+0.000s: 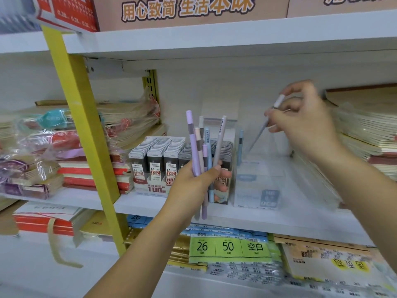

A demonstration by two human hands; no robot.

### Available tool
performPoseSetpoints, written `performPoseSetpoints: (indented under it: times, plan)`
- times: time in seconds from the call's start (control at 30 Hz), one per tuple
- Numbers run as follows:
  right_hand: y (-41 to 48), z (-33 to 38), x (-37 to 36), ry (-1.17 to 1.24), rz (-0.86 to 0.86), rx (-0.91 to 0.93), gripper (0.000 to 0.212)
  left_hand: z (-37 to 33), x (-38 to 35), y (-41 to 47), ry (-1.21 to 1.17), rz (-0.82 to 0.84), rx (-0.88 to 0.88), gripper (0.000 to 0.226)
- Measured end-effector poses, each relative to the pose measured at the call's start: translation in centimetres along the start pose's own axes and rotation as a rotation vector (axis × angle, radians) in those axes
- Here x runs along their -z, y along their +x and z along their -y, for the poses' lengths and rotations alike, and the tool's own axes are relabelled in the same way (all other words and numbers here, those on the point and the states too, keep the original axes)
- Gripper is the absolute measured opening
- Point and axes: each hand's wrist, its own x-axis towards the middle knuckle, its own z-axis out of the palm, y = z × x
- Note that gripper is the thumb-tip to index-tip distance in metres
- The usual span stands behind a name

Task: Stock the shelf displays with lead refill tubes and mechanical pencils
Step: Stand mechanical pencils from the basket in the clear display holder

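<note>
Left hand (194,183) grip around a pencil bundle (203,147); right hand (305,123) pinching one blurred, seemingly grey pencil (261,131).

Bright, even light from above; the space under the upper shelf board (214,39) lies in soft shadow. The right hand (305,123) and clear display box (257,190) are motion-blurred. Straight edges bow toward the corners, and the left edge smears.

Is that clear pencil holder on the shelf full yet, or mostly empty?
Mostly empty. Through the clear display box only one blue pencil stands inside; the right hand holds another pencil above it.
</note>
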Motion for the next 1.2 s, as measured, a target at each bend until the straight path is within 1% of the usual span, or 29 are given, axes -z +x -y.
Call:
performPoseSetpoints:
  times: [0.03,0.1,0.17,0.27,0.33,0.47,0.6,0.73,0.83,0.9,0.93,0.97,1.0,1.03,1.07,1.1,1.17,1.2]
  plan:
    - [0.5,-0.5,-0.2,-0.143,0.056,0.009,0.028,0.1,0.2,0.0,0.001,-0.004,-0.003,0.008]
    - [1.1,-1.7,-0.9,-0.330,0.168,0.013,0.026,0.3,0.3,0.0,-0.002,0.001,-0.008,0.009]
    - [1.3,-2.8,-1.7,-0.433,0.242,0.036,0.026,0.4,0.4,-0.1,-0.029,0.014,-0.007,0.007]
    - [1.6,-4.2,-2.2,-0.525,0.291,0.061,0.027,0.5,0.4,-0.1,-0.061,0.026,-0.002,0.008]
    - [1.7,-4.9,-2.4,-0.560,0.297,0.073,0.028,0.4,0.5,-0.1,-0.066,0.036,-0.002,0.009]
    - [1.8,-5.5,-2.5,-0.548,0.306,0.118,0.034,0.4,0.8,0.0,-0.064,0.037,-0.009,0.010]
    - [1.9,-6.0,-3.0,-0.539,0.293,0.118,0.031,0.6,0.8,0.0,-0.080,0.035,-0.006,0.008]
    - [2.0,-6.0,-3.6,-0.650,0.324,0.149,0.023,0.8,0.8,-0.1,-0.090,0.036,0.018,0.008]
    - [2.1,-5.5,-3.8,-0.712,0.387,0.104,0.014,0.7,0.8,-0.2,-0.085,0.044,0.037,0.009]
    - [1.9,-5.0,-3.7,-0.788,0.368,0.149,0.022,0.6,0.8,-0.3,-0.077,0.056,0.046,0.011]
    - [1.6,-4.5,-3.5,-0.801,0.306,0.198,0.024,0.5,0.8,-0.4,-0.074,0.066,0.051,0.012]
    - [1.1,-3.8,-3.4,-0.750,0.234,0.231,0.022,0.4,0.8,-0.5,-0.072,0.077,0.054,0.013]
    - [0.6,-3.0,-3.2,-0.607,0.197,0.195,0.020,0.2,0.7,-0.5,-0.070,0.088,0.058,0.014]
    - [-0.1,-2.1,-3.1,-0.380,0.218,0.093,0.018,0.1,0.6,-0.6,-0.071,0.098,0.062,0.015]
    - [-0.9,-1.2,-3.0,-0.133,0.307,-0.041,0.015,0.0,0.4,-0.6,-0.074,0.108,0.065,0.015]
    - [-1.7,-0.4,-3.1,0.046,0.401,-0.145,0.014,-0.1,0.2,-0.6,-0.076,0.119,0.065,0.016]
    - [-2.6,0.2,-3.3,0.160,0.506,-0.190,0.022,-0.2,-0.3,-0.6,-0.073,0.137,0.061,0.016]
    - [-2.9,0.3,-3.3,0.182,0.509,-0.184,0.024,-0.2,-0.5,-0.6,-0.075,0.142,0.060,0.015]
